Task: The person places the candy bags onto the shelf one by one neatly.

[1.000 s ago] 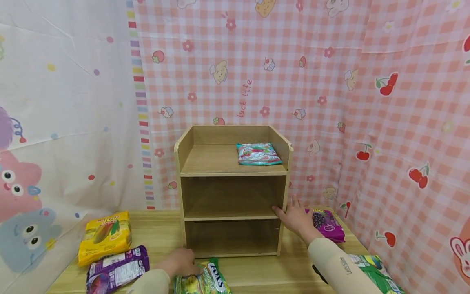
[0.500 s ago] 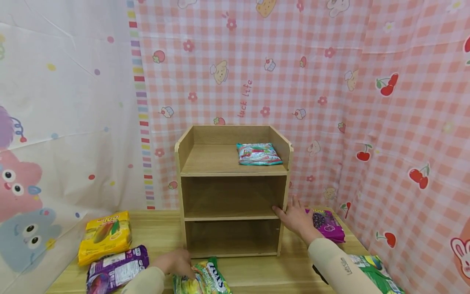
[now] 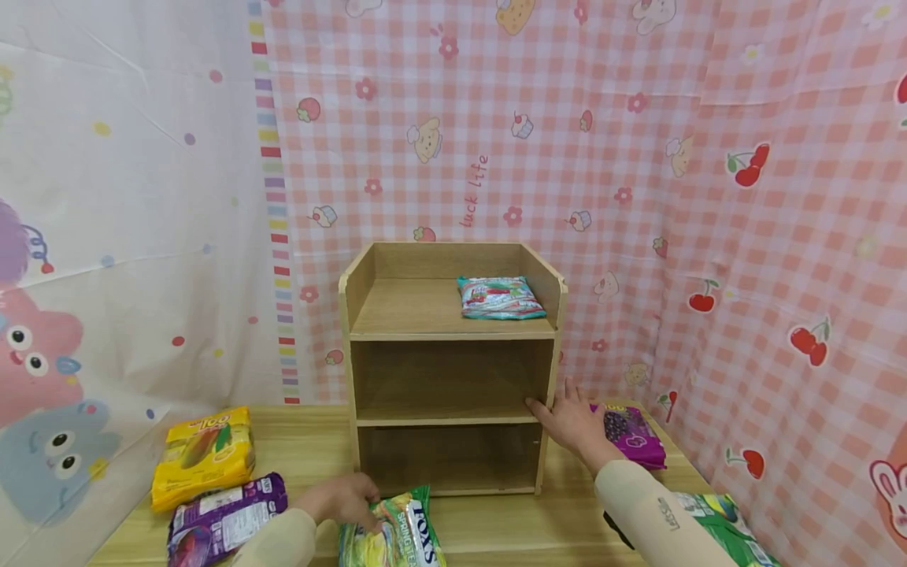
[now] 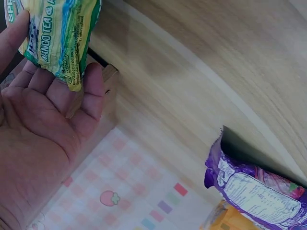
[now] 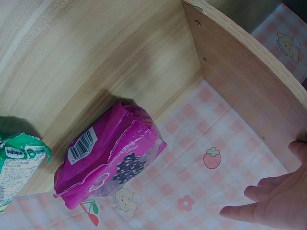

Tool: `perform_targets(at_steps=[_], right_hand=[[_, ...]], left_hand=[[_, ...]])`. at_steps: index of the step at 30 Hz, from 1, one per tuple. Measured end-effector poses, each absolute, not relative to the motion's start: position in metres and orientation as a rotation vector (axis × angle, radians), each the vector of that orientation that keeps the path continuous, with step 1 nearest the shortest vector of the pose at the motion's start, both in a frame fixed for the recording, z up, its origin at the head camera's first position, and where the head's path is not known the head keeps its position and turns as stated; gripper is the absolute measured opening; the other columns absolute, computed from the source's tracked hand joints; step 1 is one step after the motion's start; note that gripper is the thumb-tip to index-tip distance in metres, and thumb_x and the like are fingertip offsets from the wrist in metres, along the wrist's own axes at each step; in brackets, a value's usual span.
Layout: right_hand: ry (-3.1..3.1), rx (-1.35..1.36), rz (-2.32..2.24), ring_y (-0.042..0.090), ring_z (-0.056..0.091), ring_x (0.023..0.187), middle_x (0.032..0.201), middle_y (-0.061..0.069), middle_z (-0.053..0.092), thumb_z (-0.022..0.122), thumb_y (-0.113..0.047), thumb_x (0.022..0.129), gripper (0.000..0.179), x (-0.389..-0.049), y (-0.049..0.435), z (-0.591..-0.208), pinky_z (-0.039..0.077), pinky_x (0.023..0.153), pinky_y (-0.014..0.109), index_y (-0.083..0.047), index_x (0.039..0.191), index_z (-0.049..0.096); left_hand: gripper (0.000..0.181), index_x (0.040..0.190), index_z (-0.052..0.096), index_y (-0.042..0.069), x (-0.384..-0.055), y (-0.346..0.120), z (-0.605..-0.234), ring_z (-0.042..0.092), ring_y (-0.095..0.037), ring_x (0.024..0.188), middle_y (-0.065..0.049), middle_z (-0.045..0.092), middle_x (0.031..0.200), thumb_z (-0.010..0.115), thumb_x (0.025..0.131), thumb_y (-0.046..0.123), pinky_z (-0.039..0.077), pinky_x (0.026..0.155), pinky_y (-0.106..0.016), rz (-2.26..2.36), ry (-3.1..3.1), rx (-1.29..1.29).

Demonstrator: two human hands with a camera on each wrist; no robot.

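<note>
My left hand (image 3: 343, 501) pinches a green and yellow Fox's candy bag (image 3: 405, 529) in front of the shelf's lower left corner. In the left wrist view the thumb lies over the candy bag (image 4: 60, 40) and the fingers are curled behind it. My right hand (image 3: 575, 425) rests against the right side of a small wooden shelf unit (image 3: 453, 337), thumb at its front edge and fingers stretched out. A teal candy bag (image 3: 500, 298) lies on the unit's top, towards the right.
On the left of the table (image 3: 298, 441) lie a yellow mango packet (image 3: 204, 457) and a purple packet (image 3: 228, 520). Right of the shelf are a magenta packet (image 3: 633, 437) and a green packet (image 3: 730, 526). Patterned cloth (image 3: 453, 118) hangs behind and at both sides.
The left hand shifted its hold on the Fox's bag, and the bag's upper end has risen and tilted up slightly. The right hand has stayed at the shelf's side.
</note>
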State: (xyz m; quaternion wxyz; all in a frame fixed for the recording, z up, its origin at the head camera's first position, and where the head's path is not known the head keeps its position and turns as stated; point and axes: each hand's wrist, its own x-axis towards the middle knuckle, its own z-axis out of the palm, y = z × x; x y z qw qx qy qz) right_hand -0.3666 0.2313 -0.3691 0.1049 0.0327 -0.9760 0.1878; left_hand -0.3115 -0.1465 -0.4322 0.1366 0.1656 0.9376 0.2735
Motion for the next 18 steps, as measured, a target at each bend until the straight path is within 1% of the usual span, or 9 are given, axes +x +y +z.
perform_targets(at_steps=[1, 3, 4, 5, 7, 9, 11, 16, 18], right_hand=[[-2.880, 0.096, 0.553, 0.049, 0.008, 0.146, 0.159, 0.031, 0.010, 0.040, -0.061, 0.099, 0.092, -0.367, 0.231, -0.369, 0.003, 0.105, 0.077, 0.010, 0.153, 0.017], [-2.881, 0.095, 0.548, 0.048, 0.008, 0.146, 0.159, 0.031, 0.010, 0.039, -0.061, 0.099, 0.092, -0.368, 0.232, -0.369, 0.003, 0.105, 0.077, 0.010, 0.153, 0.016], [-2.880, 0.096, 0.548, 0.049, 0.008, 0.146, 0.159, 0.031, 0.010, 0.039, -0.061, 0.099, 0.092, -0.368, 0.232, -0.370, 0.003, 0.105, 0.077, 0.010, 0.153, 0.016], [-2.879, 0.097, 0.546, 0.049, 0.008, 0.146, 0.159, 0.031, 0.010, 0.039, -0.062, 0.099, 0.093, -0.368, 0.232, -0.370, 0.003, 0.105, 0.077, 0.010, 0.153, 0.017], [-2.875, 0.100, 0.547, 0.049, 0.008, 0.146, 0.159, 0.031, 0.010, 0.038, -0.062, 0.099, 0.093, -0.368, 0.232, -0.370, 0.004, 0.105, 0.078, 0.010, 0.153, 0.017], [-2.871, 0.103, 0.547, 0.049, 0.008, 0.146, 0.159, 0.031, 0.010, 0.038, -0.062, 0.098, 0.093, -0.368, 0.232, -0.370, 0.004, 0.105, 0.078, 0.011, 0.152, 0.018], [-2.874, 0.100, 0.543, 0.049, 0.008, 0.146, 0.159, 0.031, 0.010, 0.038, -0.063, 0.098, 0.093, -0.369, 0.232, -0.370, 0.004, 0.105, 0.078, 0.010, 0.153, 0.018], [-2.873, 0.093, 0.542, 0.048, 0.008, 0.146, 0.160, 0.030, 0.010, 0.040, -0.061, 0.099, 0.093, -0.369, 0.232, -0.371, 0.004, 0.105, 0.077, 0.010, 0.153, 0.016], [-2.869, 0.095, 0.546, 0.049, 0.008, 0.146, 0.159, 0.031, 0.010, 0.040, -0.061, 0.099, 0.092, -0.370, 0.233, -0.371, 0.003, 0.105, 0.078, 0.010, 0.153, 0.016]], left_hand=[[0.021, 0.092, 0.067, 0.004, -0.312, -0.147, -0.432, 0.059, -0.024, 0.086, -0.006, 0.063, 0.091, 0.081, 0.079, 0.013, 0.051, 0.078, -0.047, 0.796, 2.714, 0.515], [0.019, 0.083, 0.063, 0.004, -0.313, -0.147, -0.431, 0.052, -0.018, 0.073, -0.001, 0.057, 0.079, 0.081, 0.080, 0.012, 0.048, 0.066, -0.038, 0.824, 2.700, 0.607], [0.019, 0.080, 0.062, 0.006, -0.314, -0.147, -0.431, 0.048, -0.016, 0.068, 0.001, 0.054, 0.074, 0.080, 0.080, 0.011, 0.044, 0.062, -0.034, 0.839, 2.690, 0.655], [0.019, 0.078, 0.062, 0.006, -0.314, -0.147, -0.430, 0.046, -0.014, 0.067, 0.003, 0.053, 0.073, 0.080, 0.081, 0.011, 0.042, 0.061, -0.033, 0.861, 2.677, 0.698], [0.016, 0.080, 0.064, 0.006, -0.317, -0.148, -0.429, 0.049, -0.014, 0.069, 0.003, 0.058, 0.074, 0.079, 0.082, 0.010, 0.045, 0.063, -0.033, 0.917, 2.642, 0.761], [0.011, 0.086, 0.068, 0.006, -0.319, -0.148, -0.428, 0.055, -0.015, 0.076, 0.001, 0.066, 0.081, 0.078, 0.083, 0.008, 0.050, 0.070, -0.037, 0.976, 2.607, 0.791], [0.010, 0.090, 0.069, 0.005, -0.320, -0.148, -0.427, 0.059, -0.017, 0.081, -0.002, 0.070, 0.087, 0.077, 0.084, 0.007, 0.052, 0.076, -0.041, 1.047, 2.566, 0.801], [0.008, 0.091, 0.070, 0.003, -0.323, -0.146, -0.423, 0.058, -0.014, 0.076, -0.004, 0.071, 0.085, 0.075, 0.086, 0.005, 0.051, 0.072, -0.033, 1.204, 2.488, 0.855], [0.008, 0.092, 0.070, 0.004, -0.323, -0.146, -0.420, 0.060, -0.014, 0.078, -0.004, 0.071, 0.087, 0.075, 0.086, 0.005, 0.051, 0.073, -0.032, 1.242, 2.477, 0.871]])
